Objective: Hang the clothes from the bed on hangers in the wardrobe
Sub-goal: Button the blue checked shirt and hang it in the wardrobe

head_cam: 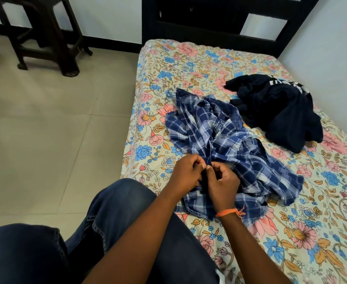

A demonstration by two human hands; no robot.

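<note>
Pinching: left hand (185, 173) and right hand (222, 179) both nipped the checked shirt's (225, 144) edge, lower centre; probably a button
Advice: lift by collar; dark garment (279, 117) upper right waited

Both forearms reach forward and meet close together; the left hand (185, 171) and the right hand (222, 179) touch at the fingertips, fingers curled, each pinching the same bit of cloth. An orange thread band (228, 212) circles the right wrist.
</note>
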